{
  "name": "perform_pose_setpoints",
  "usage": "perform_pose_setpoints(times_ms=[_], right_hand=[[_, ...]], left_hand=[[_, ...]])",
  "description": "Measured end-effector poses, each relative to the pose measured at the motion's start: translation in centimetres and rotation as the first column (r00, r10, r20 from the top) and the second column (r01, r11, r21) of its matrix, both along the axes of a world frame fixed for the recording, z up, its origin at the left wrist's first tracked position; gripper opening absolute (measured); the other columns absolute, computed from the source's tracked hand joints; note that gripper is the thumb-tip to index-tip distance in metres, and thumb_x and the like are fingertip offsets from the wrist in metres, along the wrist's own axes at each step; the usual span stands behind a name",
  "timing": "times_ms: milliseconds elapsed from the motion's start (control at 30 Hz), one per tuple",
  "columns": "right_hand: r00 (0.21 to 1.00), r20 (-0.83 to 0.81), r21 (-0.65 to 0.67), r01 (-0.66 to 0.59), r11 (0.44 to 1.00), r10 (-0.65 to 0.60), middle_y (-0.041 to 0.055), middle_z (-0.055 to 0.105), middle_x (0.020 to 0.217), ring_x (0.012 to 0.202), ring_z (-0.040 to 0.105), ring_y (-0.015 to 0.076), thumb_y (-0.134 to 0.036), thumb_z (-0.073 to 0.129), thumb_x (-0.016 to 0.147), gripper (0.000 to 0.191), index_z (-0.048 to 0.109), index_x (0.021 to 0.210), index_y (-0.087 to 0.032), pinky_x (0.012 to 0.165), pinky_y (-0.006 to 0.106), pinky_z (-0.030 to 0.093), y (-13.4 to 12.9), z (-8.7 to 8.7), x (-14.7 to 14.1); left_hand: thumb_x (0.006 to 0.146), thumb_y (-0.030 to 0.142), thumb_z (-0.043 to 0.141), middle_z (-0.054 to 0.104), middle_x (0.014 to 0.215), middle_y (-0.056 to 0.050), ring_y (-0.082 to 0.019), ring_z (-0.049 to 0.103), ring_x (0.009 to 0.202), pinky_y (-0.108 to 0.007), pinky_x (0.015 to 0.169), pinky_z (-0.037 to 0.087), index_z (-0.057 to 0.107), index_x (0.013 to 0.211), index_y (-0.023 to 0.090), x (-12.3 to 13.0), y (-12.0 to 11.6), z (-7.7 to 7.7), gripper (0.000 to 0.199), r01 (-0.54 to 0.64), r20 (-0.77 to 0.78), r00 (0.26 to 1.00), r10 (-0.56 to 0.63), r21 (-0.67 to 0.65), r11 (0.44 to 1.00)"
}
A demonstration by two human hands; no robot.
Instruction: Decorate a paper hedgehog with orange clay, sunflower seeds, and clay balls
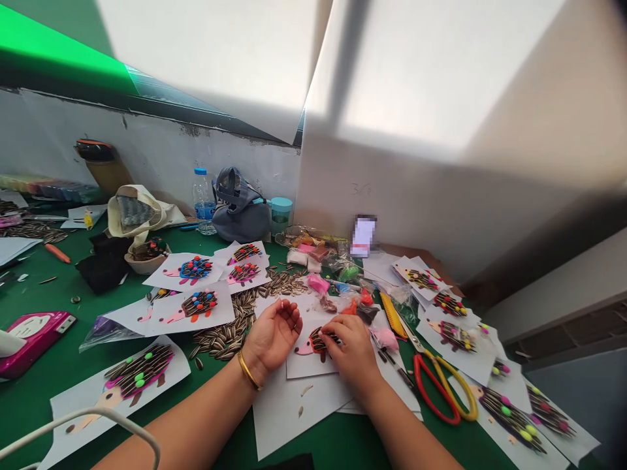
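My left hand (275, 334) is turned palm up, its fingers curled in; a tiny pale bit shows near the fingertips, too small to name. Beside it, my right hand (353, 352) bends over a paper sheet with a hedgehog picture (304, 348) in pink clay and sunflower seeds. Its thumb and fingers come together on the seed-covered back, and what they pinch is hidden. Under that sheet lies another white paper (289, 418) with a couple of loose seeds. A heap of sunflower seeds (225, 341) lies left of my left hand.
Finished-looking hedgehog pictures lie left (142, 372) and right (509, 411). Red-and-yellow scissors (443, 391) and a yellow cutter (392, 315) are right of my hand. Clay packets (318, 283), a phone (363, 236), a water bottle (203, 202) and a blue bag (242, 215) stand behind. A white cable (112, 418) crosses lower left.
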State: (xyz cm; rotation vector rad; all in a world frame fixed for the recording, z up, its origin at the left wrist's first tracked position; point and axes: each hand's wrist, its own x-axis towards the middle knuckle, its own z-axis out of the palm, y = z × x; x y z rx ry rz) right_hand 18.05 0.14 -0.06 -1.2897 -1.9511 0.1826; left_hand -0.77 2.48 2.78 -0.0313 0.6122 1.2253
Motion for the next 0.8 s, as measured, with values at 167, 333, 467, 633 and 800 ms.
perform_pose_setpoints(times_ms=[167, 333, 467, 633, 800], right_hand=[[0.999, -0.003, -0.047, 0.032, 0.998, -0.032, 0.0046, 0.066, 0.092, 0.091, 0.056, 0.0216, -0.024, 0.065, 0.085, 0.006, 0.072, 0.085, -0.024, 0.082, 0.035, 0.041, -0.07, 0.17, -0.03], [0.999, -0.014, -0.07, 0.037, 0.997, -0.038, 0.0039, 0.066, 0.091, 0.09, 0.055, 0.0217, -0.023, 0.067, 0.083, 0.005, 0.072, 0.084, -0.025, 0.082, 0.036, 0.04, -0.09, 0.24, -0.23], [0.999, -0.011, -0.09, 0.041, 0.995, -0.043, 0.0027, 0.066, 0.09, 0.09, 0.055, 0.0212, -0.022, 0.069, 0.082, 0.004, 0.072, 0.082, -0.025, 0.083, 0.035, 0.038, -0.04, 0.19, -0.34], [0.999, 0.0, -0.092, 0.045, 0.995, -0.045, 0.0028, 0.066, 0.09, 0.09, 0.055, 0.0215, -0.022, 0.071, 0.081, 0.003, 0.072, 0.082, -0.025, 0.083, 0.035, 0.037, 0.0, 0.07, -0.32], [0.999, 0.012, -0.094, 0.04, 0.995, -0.039, 0.0026, 0.066, 0.09, 0.09, 0.055, 0.0214, -0.023, 0.071, 0.081, 0.003, 0.071, 0.082, -0.025, 0.081, 0.034, 0.037, 0.03, -0.03, -0.31]], left_hand=[[0.091, 0.018, 0.051, 0.064, 0.076, -0.002, -0.013, 0.063, 0.065, -0.03, 0.066, 0.054, 0.057, 0.077, 0.016, 0.13, -0.02, 0.04, 0.016, 0.008, -0.027, 1.0, -0.008, -0.005, 1.0], [0.09, 0.018, 0.054, 0.063, 0.075, 0.0, -0.013, 0.062, 0.065, -0.036, 0.071, 0.054, 0.058, 0.079, 0.017, 0.19, -0.33, 0.32, 0.012, 0.035, -0.064, 0.997, -0.033, 0.033, 0.999], [0.089, 0.018, 0.054, 0.063, 0.076, 0.0, -0.013, 0.061, 0.066, -0.036, 0.072, 0.054, 0.058, 0.078, 0.017, 0.26, -0.49, 0.51, 0.012, 0.047, -0.108, 0.993, -0.043, 0.032, 0.998], [0.089, 0.019, 0.052, 0.063, 0.076, -0.001, -0.014, 0.061, 0.068, -0.038, 0.074, 0.054, 0.056, 0.077, 0.017, 0.32, -0.61, 0.76, 0.013, 0.079, -0.139, 0.987, -0.076, 0.016, 0.997], [0.09, 0.021, 0.053, 0.063, 0.076, -0.001, -0.014, 0.061, 0.07, -0.042, 0.078, 0.054, 0.056, 0.077, 0.017, 0.46, -0.69, 0.85, 0.014, 0.112, -0.15, 0.983, -0.107, 0.024, 0.993]])
